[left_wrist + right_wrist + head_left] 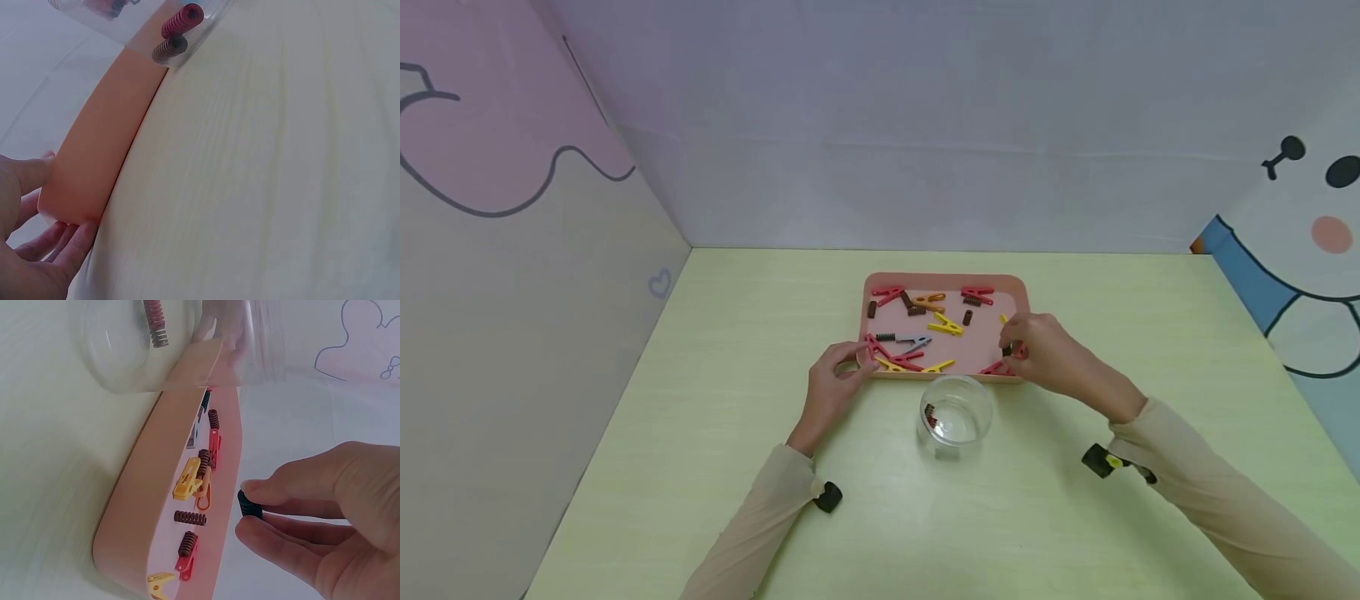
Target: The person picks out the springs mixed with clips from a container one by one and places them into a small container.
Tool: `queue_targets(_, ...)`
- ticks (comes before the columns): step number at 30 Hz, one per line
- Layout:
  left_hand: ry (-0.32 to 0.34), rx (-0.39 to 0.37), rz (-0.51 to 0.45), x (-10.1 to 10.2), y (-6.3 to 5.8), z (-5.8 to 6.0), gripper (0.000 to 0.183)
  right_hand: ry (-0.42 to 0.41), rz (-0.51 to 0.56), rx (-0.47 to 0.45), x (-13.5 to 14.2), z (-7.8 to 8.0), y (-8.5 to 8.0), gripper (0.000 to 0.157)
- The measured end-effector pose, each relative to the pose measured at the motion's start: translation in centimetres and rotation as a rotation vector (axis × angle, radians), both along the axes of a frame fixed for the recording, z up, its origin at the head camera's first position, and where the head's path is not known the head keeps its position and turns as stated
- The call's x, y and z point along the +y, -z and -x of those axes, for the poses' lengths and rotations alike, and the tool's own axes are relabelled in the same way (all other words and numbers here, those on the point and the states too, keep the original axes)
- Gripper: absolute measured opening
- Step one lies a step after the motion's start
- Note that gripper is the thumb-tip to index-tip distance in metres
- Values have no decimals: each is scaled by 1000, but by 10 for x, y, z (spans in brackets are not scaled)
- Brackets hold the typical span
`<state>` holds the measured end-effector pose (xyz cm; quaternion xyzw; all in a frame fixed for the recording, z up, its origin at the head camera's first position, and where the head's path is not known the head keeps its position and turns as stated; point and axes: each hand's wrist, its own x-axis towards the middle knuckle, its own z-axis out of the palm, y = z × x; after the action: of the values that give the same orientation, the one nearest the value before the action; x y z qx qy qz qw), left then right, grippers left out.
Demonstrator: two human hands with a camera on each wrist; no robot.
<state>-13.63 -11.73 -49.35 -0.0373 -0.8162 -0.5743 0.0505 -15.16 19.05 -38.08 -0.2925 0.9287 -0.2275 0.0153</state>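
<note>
A dark green coil spring (250,505) is pinched between the thumb and fingers of my right hand (1048,354), above the right side of a pink tray (943,279). My left hand (833,385) grips the tray's near left corner, with fingertips against the outer wall (100,137) in the left wrist view. Inside the tray lie several clothespins, among them a yellow one (946,325), a red one (889,293) and a grey one (917,342). Several brown and dark springs, such as one at the left (872,309), are scattered among them.
A clear round plastic jar (981,417) stands on the pale wooden table (700,375) just before the tray's near edge. It holds a red spring (182,20) and a dark one (169,47). A pale wall (940,167) rises behind the table, with printed panels at both sides.
</note>
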Motion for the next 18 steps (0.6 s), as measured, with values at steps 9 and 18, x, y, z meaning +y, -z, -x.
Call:
queue_targets(9,-3,-7,13,0,0,0,43,-1,-8,22,-4,-11,-9,11)
queue_targets(18,-1,20,3,1,1,0,41,-18,7,51,-11,-23,-16,11)
